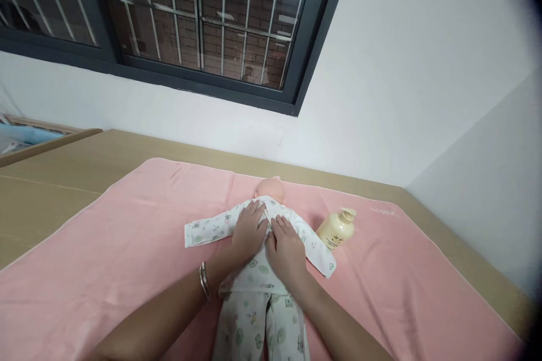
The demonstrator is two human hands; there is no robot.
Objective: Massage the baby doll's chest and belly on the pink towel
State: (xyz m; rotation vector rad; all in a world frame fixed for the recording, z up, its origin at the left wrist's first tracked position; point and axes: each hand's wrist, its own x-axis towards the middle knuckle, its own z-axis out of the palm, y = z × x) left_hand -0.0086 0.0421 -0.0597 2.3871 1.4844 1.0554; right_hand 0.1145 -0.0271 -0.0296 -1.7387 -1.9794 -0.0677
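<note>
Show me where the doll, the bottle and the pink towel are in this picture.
doll (262, 279): head view, on the patterned clothes over its belly.
bottle (336, 229): head view, on the cream body, lying right of the doll.
pink towel (127, 237): head view, on a bare part left of the doll.

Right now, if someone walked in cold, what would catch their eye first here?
First, the baby doll in white printed pyjamas, lying on its back in the middle of the pink towel, with the left hand and right hand pressed flat on its chest. Next, the cream plastic pump bottle lying just right of the doll's sleeve, below the dark-framed barred window.
</note>
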